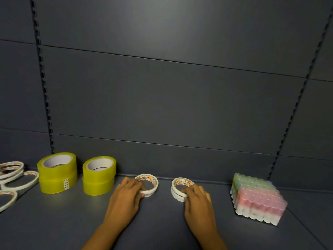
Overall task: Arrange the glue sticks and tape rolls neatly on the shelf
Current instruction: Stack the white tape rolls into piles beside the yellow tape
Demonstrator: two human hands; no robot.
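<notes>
Two bare hands reach onto a dark grey, matte metal shelf point(162, 222), each gripping a small stack of thin white tape rolls. The left hand point(126, 193) lies palm down, its fingers curled over the near rim of the left white stack point(150, 183), fingertips hooked into the ring's hollow centre. The right hand point(197, 197) does the same with the right white stack point(177, 189): fingers bent over the near edge, thumb pressed against the outer side. Each stack looks like two flat rings, one upon the other, with printed paper labels on top. The two stacks stand apart, close to the back wall, near the middle of the shelf.

To the left stand two piles of wide yellow tape, glossy and translucent, each two rolls high with a white cardboard core: the far-left yellow pile point(57, 173) and the nearer yellow pile point(99, 175), just beside the left hand. At the far left edge lie more thin white rolls point(16, 177), loosely scattered and overlapping.

To the right, well apart from the right hand, sits a shrink-wrapped block of glue sticks point(257, 199), small round-capped cylinders packed in rows, caps in pink, pale blue and green, bodies white. The wrap is shiny and the block sits at an angle to the wall.

Behind everything rises a smooth grey panelled back wall point(171, 105) with slotted upright rails point(45, 87).
</notes>
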